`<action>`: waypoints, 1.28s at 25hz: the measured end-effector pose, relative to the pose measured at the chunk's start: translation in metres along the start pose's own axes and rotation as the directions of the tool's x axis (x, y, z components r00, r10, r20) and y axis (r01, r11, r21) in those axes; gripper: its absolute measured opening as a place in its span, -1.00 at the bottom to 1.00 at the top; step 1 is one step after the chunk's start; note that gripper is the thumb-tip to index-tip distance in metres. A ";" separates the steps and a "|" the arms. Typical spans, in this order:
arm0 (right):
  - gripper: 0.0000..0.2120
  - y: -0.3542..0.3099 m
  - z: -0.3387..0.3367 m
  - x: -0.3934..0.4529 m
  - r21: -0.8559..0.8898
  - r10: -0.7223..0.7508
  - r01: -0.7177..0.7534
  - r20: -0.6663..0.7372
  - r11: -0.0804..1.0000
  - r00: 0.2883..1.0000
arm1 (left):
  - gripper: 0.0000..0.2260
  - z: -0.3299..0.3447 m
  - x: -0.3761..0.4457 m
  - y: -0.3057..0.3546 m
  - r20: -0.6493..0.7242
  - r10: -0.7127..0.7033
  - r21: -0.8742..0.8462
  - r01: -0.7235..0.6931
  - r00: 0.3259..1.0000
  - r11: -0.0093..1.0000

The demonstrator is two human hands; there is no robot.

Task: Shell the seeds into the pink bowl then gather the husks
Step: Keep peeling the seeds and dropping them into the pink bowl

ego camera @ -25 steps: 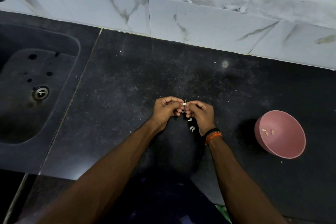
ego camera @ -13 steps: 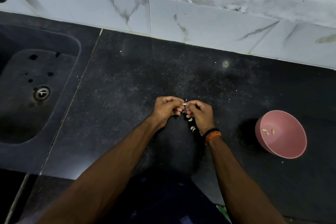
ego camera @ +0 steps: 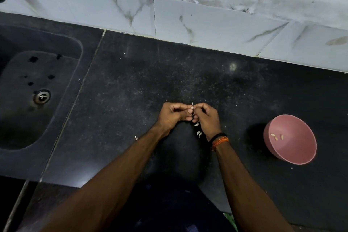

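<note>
My left hand (ego camera: 174,114) and my right hand (ego camera: 206,117) meet fingertip to fingertip over the middle of the black counter (ego camera: 131,100). Together they pinch one small pale seed (ego camera: 192,107), with a thin sliver of husk sticking up from it. Just below the hands, several white husk pieces (ego camera: 199,133) lie on the counter. The pink bowl (ego camera: 293,154) stands to the right, tilted toward me, with three shelled kernels (ego camera: 276,137) inside.
A dark sink (ego camera: 22,118) with a metal drain (ego camera: 41,96) fills the left side. A white marble-tiled wall (ego camera: 207,22) runs along the back. Tiny pale crumbs dot the counter. The counter's front edge lies near my forearms.
Both hands stay in the same spot, working the seed with only small finger shifts. The bowl and the husks have not moved.
</note>
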State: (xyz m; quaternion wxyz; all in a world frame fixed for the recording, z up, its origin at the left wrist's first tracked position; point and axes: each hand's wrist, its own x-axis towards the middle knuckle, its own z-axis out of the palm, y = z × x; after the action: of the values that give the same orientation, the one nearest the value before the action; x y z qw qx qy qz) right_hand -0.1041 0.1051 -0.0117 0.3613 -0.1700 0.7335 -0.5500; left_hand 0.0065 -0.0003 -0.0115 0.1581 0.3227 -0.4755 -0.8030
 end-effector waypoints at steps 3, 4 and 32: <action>-0.86 -0.004 -0.001 -0.001 -0.002 0.004 -0.004 -0.001 1.000 1.000 | -0.80 0.003 -0.001 -0.001 -0.020 0.023 0.045 -0.022 1.000 0.999; -0.86 -0.004 -0.001 -0.002 -0.010 0.003 -0.003 0.000 1.000 1.000 | -0.82 0.004 0.000 -0.002 -0.039 0.026 0.049 -0.024 0.999 0.999; -0.86 -0.032 -0.011 -0.003 -0.245 -0.096 0.107 0.056 0.964 0.994 | -0.90 -0.001 -0.002 0.002 -0.106 0.025 -0.089 -0.035 0.994 0.995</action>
State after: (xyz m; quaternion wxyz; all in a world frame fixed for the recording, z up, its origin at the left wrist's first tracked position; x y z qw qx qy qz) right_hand -0.1147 0.1043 0.0210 0.3246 -0.2630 0.7786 -0.4682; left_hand 0.0088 -0.0009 -0.0091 0.2095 0.3496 -0.4344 -0.8033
